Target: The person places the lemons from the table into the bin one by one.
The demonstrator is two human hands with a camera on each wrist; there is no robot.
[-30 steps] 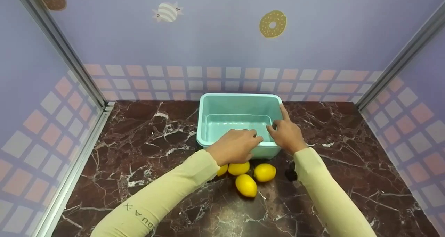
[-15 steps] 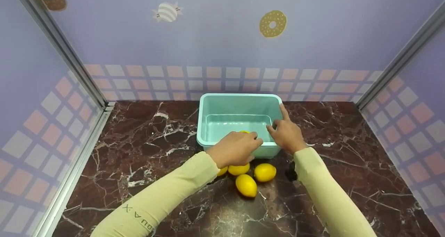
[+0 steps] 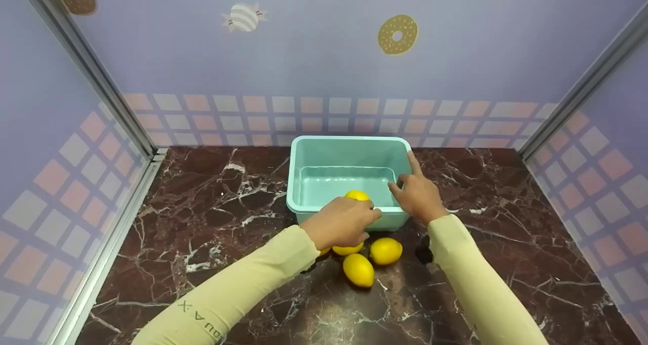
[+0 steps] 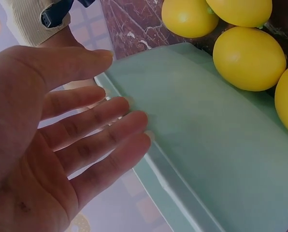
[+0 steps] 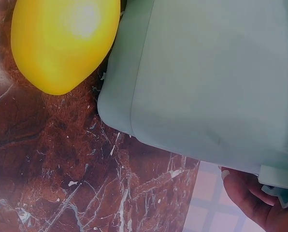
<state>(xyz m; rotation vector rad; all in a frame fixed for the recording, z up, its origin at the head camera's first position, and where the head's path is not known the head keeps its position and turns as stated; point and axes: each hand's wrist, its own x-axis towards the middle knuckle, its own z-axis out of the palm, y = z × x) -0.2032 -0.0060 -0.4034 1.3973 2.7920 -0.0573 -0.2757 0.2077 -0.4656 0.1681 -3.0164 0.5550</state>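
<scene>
A light-teal plastic basin [image 3: 349, 152] stands against the back wall. Inside it, near its front wall, lies a lemon [image 3: 358, 195], partly hidden by my left hand [image 3: 342, 218]. That hand is over the front rim, and the left wrist view shows its fingers [image 4: 93, 125] straight and spread, with nothing held. My right hand [image 3: 419, 196] holds the basin's right rim, its index finger stretched along the edge; the right wrist view shows curled fingers [image 5: 245, 193] against the outer wall. Several more lemons [image 3: 386, 251] lie on the table before the basin, some partly covered by my left hand.
The table [image 3: 228, 264] is dark red marble with white veins. A purple patterned wall [image 3: 324, 72] rises directly behind the basin, and side panels [image 3: 66, 193] with metal frames stand left and right. Dark wrist gear [image 3: 424, 249] sits under the right sleeve.
A lemon has come into view inside the basin, beyond the left hand. My left hand has drawn slightly back toward me. The right hand and the lemons on the table stay put.
</scene>
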